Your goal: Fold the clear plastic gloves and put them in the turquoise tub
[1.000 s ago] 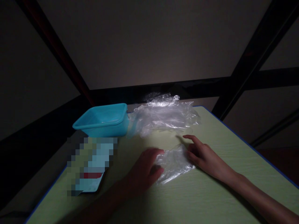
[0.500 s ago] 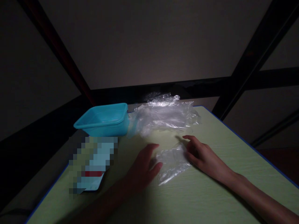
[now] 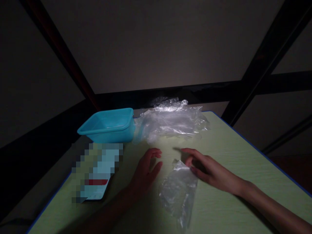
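Note:
A clear plastic bag hangs or lies crumpled over the near middle of the table. My right hand pinches its top edge between thumb and fingers, with the index finger stretched to the left. To the left of the bag, my left hand is apart from it, thumb and fingers spread with nothing between them. Beyond both hands, a pile of clear plastic bags lies at the far side of the table.
A blue plastic basin stands at the far left, touching the pile. Nearer, a flat, partly pixelated object lies on the left. The pale green table has a blue edge, with a dark-framed wall behind.
The near bag has turned and its lower part now reaches closer to me. My right hand has shifted slightly left and down; my left hand has drawn a little left.

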Motion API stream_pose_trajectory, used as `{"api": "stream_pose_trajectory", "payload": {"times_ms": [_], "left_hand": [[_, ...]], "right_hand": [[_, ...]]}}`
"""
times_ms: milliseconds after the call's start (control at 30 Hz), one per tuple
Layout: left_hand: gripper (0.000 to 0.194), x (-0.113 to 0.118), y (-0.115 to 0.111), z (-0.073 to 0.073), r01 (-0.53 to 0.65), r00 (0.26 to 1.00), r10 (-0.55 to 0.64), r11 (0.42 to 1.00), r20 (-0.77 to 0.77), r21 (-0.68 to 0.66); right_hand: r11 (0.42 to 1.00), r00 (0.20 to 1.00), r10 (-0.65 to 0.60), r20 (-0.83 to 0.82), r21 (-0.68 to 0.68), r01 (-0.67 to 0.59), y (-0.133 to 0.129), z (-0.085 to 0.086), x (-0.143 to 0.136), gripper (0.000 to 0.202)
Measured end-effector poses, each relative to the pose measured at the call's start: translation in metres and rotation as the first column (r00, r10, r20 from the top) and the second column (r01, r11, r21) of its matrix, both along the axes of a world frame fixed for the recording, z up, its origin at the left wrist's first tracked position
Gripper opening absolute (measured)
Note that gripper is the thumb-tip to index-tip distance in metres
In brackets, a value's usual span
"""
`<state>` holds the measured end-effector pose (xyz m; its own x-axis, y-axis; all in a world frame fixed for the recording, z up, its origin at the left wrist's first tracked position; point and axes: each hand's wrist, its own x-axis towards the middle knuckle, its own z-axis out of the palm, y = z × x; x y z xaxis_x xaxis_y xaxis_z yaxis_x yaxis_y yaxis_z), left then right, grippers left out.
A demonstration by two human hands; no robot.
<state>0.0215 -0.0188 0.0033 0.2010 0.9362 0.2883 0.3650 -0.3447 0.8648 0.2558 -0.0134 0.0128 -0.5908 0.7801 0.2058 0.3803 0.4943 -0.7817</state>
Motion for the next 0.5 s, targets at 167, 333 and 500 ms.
{"api": "stream_pose_trajectory", "payload": {"times_ms": [167,333,500], "left_hand": [[0.014,0.0,0.004,-0.003,0.133,0.991,-0.132,0.99,0.021,-0.055],[0.018,0.006,0.016,-0.001,0.14,0.987,-0.125,0.976,0.098,-0.167],[0.025,0.027,0.03,0.004,0.194,0.98,-0.176,0.936,0.089,-0.293]], "right_hand": [[0.991,0.99,-0.096,-0.105,-0.103,0.085,-0.002,-0.004,-0.008,0.044],[0.968,0.967,-0.229,-0.114,-0.134,0.213,-0.001,-0.009,-0.013,0.037],[0.965,0.965,-0.235,-0.12,-0.148,0.216,-0.001,-0.009,-0.014,0.033]]}}
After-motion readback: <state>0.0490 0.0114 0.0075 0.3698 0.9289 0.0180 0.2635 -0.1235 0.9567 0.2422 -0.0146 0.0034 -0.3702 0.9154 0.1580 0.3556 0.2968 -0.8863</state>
